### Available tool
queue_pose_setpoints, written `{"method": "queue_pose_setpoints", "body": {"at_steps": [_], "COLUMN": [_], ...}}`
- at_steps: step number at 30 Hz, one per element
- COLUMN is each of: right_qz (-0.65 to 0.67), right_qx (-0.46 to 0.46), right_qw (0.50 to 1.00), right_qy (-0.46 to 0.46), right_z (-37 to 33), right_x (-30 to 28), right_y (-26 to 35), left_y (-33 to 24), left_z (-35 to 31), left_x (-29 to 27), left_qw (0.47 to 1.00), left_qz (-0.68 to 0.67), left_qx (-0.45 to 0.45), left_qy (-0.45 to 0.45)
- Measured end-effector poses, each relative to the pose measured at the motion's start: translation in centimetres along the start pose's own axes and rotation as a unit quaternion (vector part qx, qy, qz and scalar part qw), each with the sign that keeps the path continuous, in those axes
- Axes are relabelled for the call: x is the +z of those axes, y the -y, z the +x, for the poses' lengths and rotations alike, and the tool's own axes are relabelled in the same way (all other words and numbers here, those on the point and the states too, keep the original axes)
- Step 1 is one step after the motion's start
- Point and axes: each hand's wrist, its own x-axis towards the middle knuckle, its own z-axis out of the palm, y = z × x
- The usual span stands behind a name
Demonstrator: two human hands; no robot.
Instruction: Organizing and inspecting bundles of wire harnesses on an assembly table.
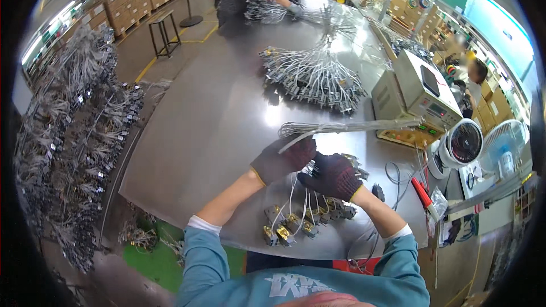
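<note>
While both gloved hands meet over the near part of the table, the left hand [283, 159] is closed around a bundle of thin white wires [347, 127], which runs out to the right. The right hand [333, 176], in the same dark knitted glove with a yellow cuff, is curled just beside it; its fingers seem to pinch some wires, but what exactly they hold is hidden under the glove. Below the hands, several wires hang down to a row of small brass-and-grey metal connectors [304, 222], which lie on the shiny steel table [210, 131] close to its near edge.

To the left of the hands the table surface is bare and gives open room up to its left edge. On the right, a beige test machine [418, 94] and a small white fan [463, 143] stand near. Further away lies a large fan-shaped heap of wire harnesses [315, 74]. At the far end another person's hands [294, 8] work on a similar bundle. The details of the connectors are too small to make out.
</note>
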Motion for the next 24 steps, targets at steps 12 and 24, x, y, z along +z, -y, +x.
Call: {"method": "queue_pose_setpoints", "body": {"at_steps": [12, 24], "right_qz": [0.017, -0.279], "right_qx": [0.075, -0.016], "right_qw": [0.979, 0.943], "right_qy": [-0.187, -0.181], "right_z": [14.0, 15.1], "right_x": [0.2, 6.8], "right_y": [-11.6, -12.0], "left_y": [0.4, 0.7], "left_z": [-2.1, -1.9], "left_x": [5.6, 5.8], "left_qw": [0.624, 0.421], "left_qz": [-0.706, -0.86], "left_qx": [-0.299, -0.241], "left_qy": [0.149, 0.16]}}
